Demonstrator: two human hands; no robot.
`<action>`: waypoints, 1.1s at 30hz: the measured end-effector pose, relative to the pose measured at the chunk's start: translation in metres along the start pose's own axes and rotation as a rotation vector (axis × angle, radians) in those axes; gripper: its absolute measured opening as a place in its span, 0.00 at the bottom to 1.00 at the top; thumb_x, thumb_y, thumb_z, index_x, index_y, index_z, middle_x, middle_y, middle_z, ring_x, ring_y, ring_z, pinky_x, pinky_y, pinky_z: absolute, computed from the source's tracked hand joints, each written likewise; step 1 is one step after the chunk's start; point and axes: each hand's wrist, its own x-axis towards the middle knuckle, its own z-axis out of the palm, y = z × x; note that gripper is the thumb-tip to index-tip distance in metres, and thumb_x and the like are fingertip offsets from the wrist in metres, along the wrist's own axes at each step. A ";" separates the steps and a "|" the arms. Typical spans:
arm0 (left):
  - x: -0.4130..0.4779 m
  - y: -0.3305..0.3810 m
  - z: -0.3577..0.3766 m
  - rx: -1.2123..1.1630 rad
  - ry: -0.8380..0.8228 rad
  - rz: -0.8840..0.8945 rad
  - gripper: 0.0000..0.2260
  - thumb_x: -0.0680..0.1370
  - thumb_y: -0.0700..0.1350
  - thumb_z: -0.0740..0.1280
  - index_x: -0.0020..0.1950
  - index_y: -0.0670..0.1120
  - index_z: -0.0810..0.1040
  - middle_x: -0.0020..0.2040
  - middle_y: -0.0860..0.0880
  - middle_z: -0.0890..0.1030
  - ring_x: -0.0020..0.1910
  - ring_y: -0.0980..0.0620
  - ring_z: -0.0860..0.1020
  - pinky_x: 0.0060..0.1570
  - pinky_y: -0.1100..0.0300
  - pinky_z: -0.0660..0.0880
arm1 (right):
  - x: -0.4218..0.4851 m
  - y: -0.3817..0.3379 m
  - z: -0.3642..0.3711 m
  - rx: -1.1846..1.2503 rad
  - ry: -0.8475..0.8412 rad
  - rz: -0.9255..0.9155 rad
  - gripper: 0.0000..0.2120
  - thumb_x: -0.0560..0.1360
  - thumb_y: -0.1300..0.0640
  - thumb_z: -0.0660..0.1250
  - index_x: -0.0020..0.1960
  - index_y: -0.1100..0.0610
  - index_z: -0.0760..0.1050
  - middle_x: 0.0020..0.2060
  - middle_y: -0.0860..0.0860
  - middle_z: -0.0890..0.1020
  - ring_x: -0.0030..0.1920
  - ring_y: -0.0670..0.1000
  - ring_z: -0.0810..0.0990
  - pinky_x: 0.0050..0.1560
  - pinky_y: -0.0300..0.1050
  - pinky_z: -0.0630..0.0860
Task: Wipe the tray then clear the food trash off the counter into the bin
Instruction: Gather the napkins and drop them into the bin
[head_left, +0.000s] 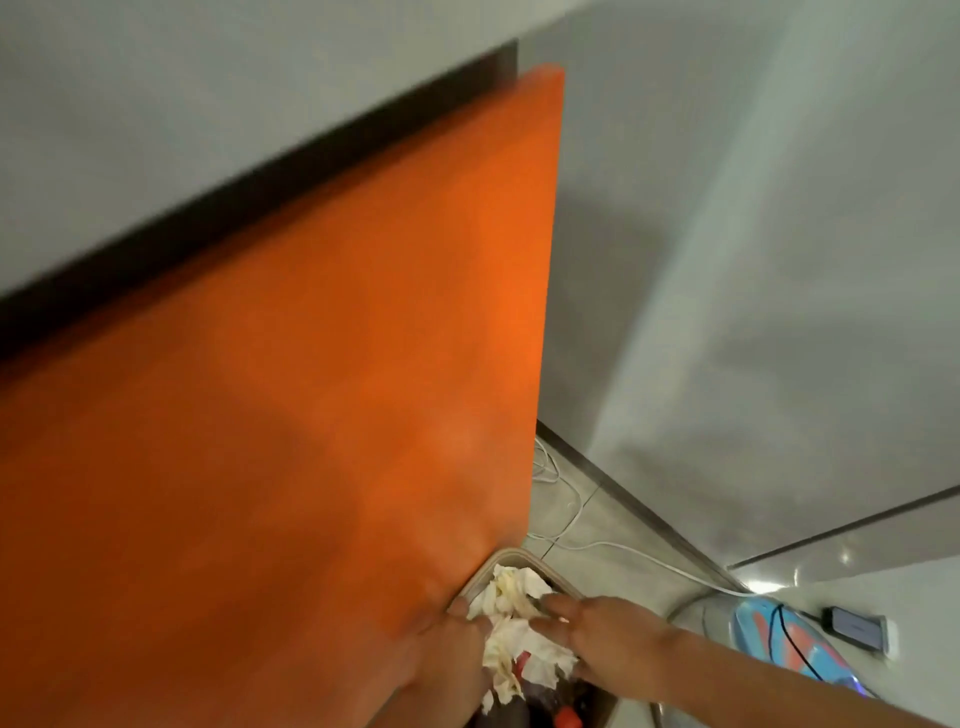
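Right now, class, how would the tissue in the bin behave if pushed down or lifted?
The tissue is crumpled in loose folds, so it probably squashes easily. It looks thin, so likely light and floppy when lifted. Yellowish stains suggest damp spots that might tear.

- 1 tall flat orange panel
- 1 bin with beige rounded rim, at the panel's lower right corner
- crumpled white paper tissues in the bin: several, exact count unreadable
- 2 bare hands at the bin's rim: left hand, right hand
- 1 thin white cable on the floor
- 1 blue-and-orange patterned object
- 1 small grey rectangular device
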 end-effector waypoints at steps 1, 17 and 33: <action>-0.010 0.000 -0.006 -0.060 0.018 -0.006 0.18 0.78 0.50 0.60 0.67 0.51 0.69 0.69 0.47 0.67 0.66 0.45 0.69 0.64 0.53 0.68 | -0.007 -0.003 -0.012 0.016 0.013 -0.018 0.30 0.78 0.59 0.59 0.76 0.51 0.52 0.74 0.54 0.55 0.57 0.65 0.76 0.53 0.57 0.75; -0.308 0.001 -0.247 -0.558 0.526 0.027 0.19 0.73 0.62 0.64 0.63 0.62 0.74 0.67 0.63 0.70 0.68 0.63 0.66 0.67 0.69 0.60 | -0.213 -0.129 -0.336 0.005 0.576 -0.427 0.10 0.77 0.41 0.60 0.54 0.40 0.78 0.41 0.40 0.81 0.42 0.40 0.77 0.40 0.34 0.72; -0.561 -0.153 -0.344 -0.732 0.925 -0.497 0.13 0.76 0.56 0.65 0.60 0.57 0.76 0.52 0.60 0.77 0.50 0.61 0.76 0.52 0.65 0.73 | -0.164 -0.357 -0.545 -0.145 0.653 -0.692 0.19 0.78 0.43 0.60 0.67 0.44 0.69 0.57 0.43 0.77 0.54 0.45 0.77 0.51 0.40 0.73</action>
